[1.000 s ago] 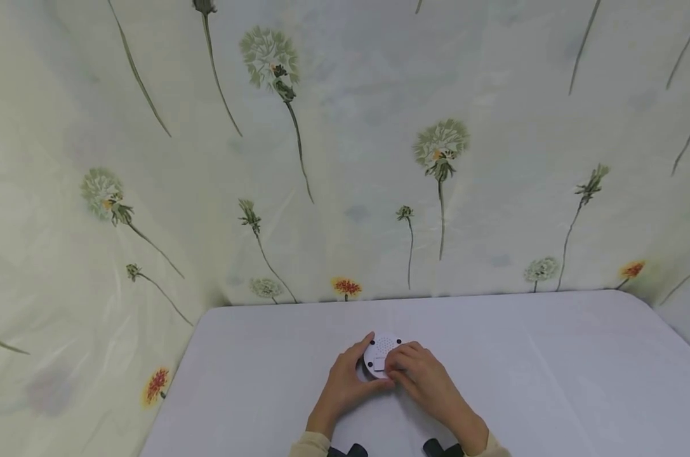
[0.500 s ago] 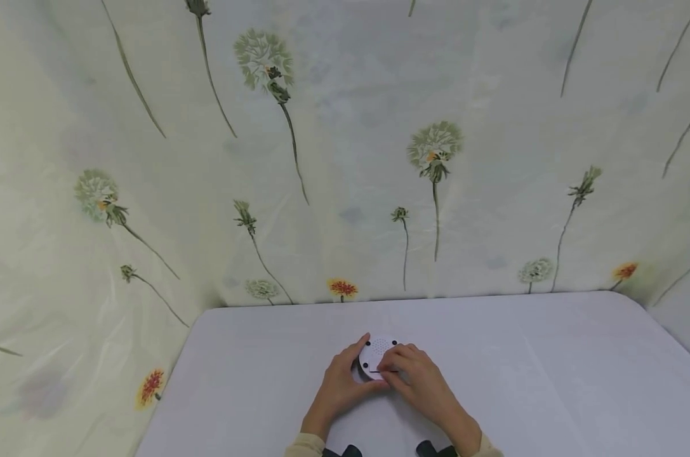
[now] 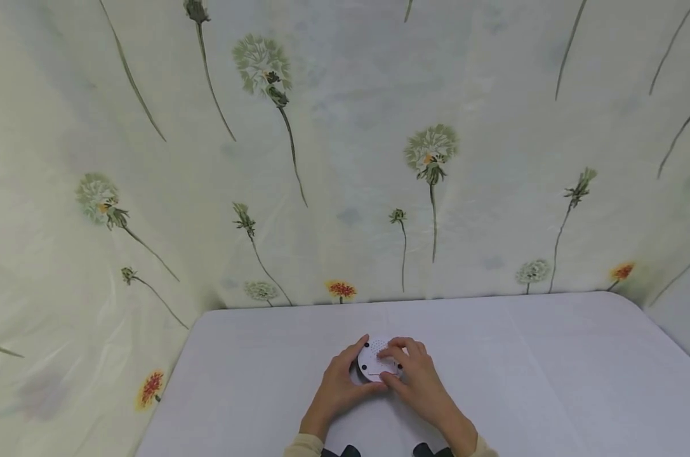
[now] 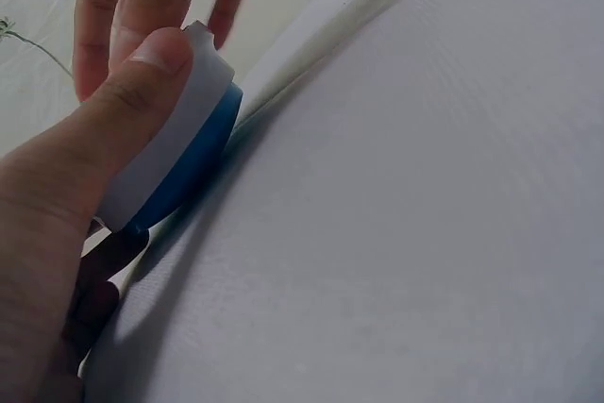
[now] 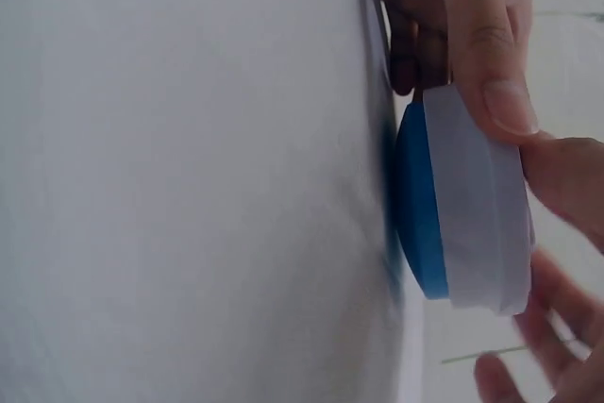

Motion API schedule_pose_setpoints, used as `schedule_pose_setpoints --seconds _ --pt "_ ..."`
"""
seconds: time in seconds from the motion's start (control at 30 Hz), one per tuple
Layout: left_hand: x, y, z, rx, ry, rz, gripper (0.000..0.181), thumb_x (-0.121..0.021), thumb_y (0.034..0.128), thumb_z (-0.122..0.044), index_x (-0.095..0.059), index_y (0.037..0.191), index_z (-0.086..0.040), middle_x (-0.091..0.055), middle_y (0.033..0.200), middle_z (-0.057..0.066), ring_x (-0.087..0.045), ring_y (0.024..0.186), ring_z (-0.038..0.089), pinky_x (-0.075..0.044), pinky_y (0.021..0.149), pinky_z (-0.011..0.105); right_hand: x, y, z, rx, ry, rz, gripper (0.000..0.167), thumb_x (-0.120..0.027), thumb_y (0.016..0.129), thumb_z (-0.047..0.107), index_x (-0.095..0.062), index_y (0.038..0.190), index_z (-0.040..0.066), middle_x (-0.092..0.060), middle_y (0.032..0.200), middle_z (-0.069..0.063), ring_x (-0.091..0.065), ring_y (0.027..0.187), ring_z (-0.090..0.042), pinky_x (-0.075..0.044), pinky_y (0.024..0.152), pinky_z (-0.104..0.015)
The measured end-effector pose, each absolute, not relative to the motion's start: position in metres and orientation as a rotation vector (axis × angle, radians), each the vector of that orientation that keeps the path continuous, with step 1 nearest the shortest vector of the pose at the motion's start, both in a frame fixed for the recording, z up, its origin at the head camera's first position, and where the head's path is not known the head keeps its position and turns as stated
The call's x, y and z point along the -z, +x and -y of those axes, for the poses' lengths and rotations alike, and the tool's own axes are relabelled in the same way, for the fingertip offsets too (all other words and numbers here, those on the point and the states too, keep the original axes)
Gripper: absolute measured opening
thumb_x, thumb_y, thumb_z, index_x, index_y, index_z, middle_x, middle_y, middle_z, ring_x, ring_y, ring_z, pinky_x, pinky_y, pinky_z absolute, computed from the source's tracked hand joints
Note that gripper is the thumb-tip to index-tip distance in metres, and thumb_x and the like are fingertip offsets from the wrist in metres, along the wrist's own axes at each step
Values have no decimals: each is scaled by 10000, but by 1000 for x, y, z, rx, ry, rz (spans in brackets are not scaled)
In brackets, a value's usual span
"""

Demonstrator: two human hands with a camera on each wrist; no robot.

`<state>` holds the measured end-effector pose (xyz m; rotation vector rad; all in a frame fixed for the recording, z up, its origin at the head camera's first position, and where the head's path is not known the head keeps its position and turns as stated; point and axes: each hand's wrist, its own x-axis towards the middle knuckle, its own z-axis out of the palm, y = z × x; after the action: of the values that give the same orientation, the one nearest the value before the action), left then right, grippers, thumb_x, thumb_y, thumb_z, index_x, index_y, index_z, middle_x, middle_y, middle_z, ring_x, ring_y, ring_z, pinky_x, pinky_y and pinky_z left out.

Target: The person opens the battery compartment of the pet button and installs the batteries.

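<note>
A round white-and-blue device [image 3: 373, 363] sits bottom up on the table, its white underside showing a grid of small holes, black feet and the edge line of a hatch cover. My left hand [image 3: 341, 382] grips its rim, thumb at the near side and fingers round the left. My right hand [image 3: 424, 384] has its thumb at the near edge of the underside, while its bent fingers reach over the face and hide part of it. Seen from the right wrist, the device [image 5: 481, 205] has its blue side against the tabletop, and some of the right fingers stand off it.
A white cloth covers the table [image 3: 522, 362], with its far edge against a curtain [image 3: 345, 158] printed with dandelions. Black straps or mounts [image 3: 350, 450] sit near both wrists at the lower edge of the head view.
The right fingers first pinched at the small square hatch cover; now they have spread and moved up across the holes, and the cover lies flat in the underside. The left hand keeps its grip.
</note>
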<state>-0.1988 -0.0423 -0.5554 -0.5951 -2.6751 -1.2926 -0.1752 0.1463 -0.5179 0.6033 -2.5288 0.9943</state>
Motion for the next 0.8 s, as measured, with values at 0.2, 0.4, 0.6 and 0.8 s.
schedule_pose_setpoints --seconds 0.2,0.4,0.6,0.8 --pt "557 -200 42 1286 -603 2668 941 -712 638 -665 -347 1446 -349 -484 1426 -58 -477 1297 153 -404 1034 461 530 -178 -153 -1404 335 2745 860 -715 822 375 -228 1499 165 -345 1454 -207 -338 1344 -398 -295 1046 -623" --pt "559 -201 42 1280 -608 2668 946 -710 629 -676 -344 1444 -364 -494 1417 -60 -492 1277 153 -411 1027 452 533 -177 -158 -1507 226 2830 835 -682 821 473 -280 1488 174 -365 1476 -190 -331 1361 -396 -267 1055 -640" --pt "557 -200 42 1296 -584 2687 951 -710 621 -681 -337 1442 -379 -485 1424 -67 -478 1292 154 -399 1043 454 531 -177 -157 -1514 242 2811 816 -678 830 457 -289 1484 161 -362 1482 -183 -316 1365 -409 -253 1047 -661" --pt "555 -199 42 1308 -575 2704 963 -716 617 -677 -343 1445 -360 -489 1422 -53 -474 1298 164 -395 1053 450 530 -177 -157 -1493 226 2840 822 -667 831 478 -287 1486 159 -350 1494 -173 -302 1372 -414 -229 1038 -692"
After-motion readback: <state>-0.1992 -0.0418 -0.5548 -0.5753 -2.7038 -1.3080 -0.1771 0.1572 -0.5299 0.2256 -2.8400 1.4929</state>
